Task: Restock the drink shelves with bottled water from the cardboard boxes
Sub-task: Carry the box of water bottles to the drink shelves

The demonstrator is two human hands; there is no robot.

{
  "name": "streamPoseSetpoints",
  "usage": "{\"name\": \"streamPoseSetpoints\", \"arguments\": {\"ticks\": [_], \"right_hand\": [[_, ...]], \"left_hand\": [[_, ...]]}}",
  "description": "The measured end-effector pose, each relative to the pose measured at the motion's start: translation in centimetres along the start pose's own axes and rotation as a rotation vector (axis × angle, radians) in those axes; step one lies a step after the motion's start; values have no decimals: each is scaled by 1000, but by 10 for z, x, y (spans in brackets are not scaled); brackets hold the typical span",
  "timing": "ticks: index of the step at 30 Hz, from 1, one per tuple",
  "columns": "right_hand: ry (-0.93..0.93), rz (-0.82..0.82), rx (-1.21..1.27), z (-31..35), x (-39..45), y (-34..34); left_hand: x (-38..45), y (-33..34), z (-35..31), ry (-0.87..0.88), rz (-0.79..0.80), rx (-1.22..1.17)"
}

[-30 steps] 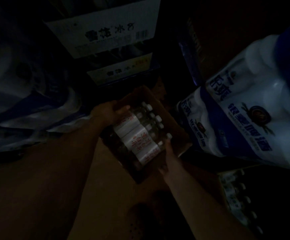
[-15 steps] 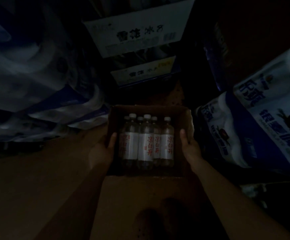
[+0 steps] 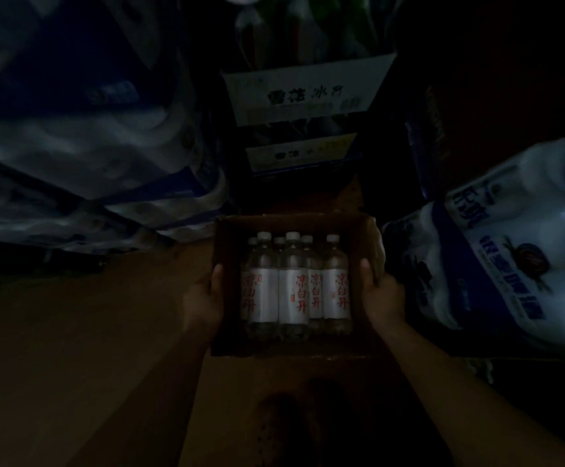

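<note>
The scene is very dark. An open brown cardboard box (image 3: 358,230) is held in front of me, above the floor. Inside it stand several clear water bottles (image 3: 293,284) with white caps and white labels bearing red characters. My left hand (image 3: 205,298) grips the box's left wall, thumb over the rim. My right hand (image 3: 380,291) grips the right wall the same way. The bottles fill the middle and right of the box; its near part is in shadow.
Shrink-wrapped blue-and-white drink packs (image 3: 89,146) are piled on the left. Another wrapped blue-and-white pack (image 3: 510,257) lies at the right. Stacked white cartons (image 3: 304,92) with dark print stand straight ahead. Brown floor (image 3: 89,348) lies below, with my shoes (image 3: 291,429) near the bottom.
The box was tilted and turned a second ago; it is now level and square to me, held by both hands on its side walls. The view has shifted towards the cartons ahead.
</note>
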State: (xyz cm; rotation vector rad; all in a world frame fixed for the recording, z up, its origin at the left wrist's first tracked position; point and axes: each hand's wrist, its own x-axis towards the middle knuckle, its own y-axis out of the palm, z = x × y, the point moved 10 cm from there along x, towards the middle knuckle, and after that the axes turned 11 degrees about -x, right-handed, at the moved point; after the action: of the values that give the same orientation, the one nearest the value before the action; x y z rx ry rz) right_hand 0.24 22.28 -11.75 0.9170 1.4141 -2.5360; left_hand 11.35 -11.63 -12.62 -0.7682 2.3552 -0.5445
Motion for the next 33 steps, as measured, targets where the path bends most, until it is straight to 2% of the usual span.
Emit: {"name": "streamPoseSetpoints", "arguments": {"ticks": [6,9,16,19,24,33], "right_hand": [[-149,-127,-135,55,-62,-77],[-253,-137,-168,94,-104,-122],[-592,-107,-195,204,-218,-220],[-661,-104,-216,244,-269,-250],[-730,-106,-216,306,-346,-283],[-1036,110,-141,443,-494,-278]], "left_hand": [[-72,-67,-47,-132,-69,-9],[-107,-112,-77,-151,-112,-34],[-191,-237,-167,-20,-230,-86],[-231,-294,-200,6,-292,-86],[-287,-387,-239,8,-412,-68],[-380,-559,-253,-39,-699,-100]]}}
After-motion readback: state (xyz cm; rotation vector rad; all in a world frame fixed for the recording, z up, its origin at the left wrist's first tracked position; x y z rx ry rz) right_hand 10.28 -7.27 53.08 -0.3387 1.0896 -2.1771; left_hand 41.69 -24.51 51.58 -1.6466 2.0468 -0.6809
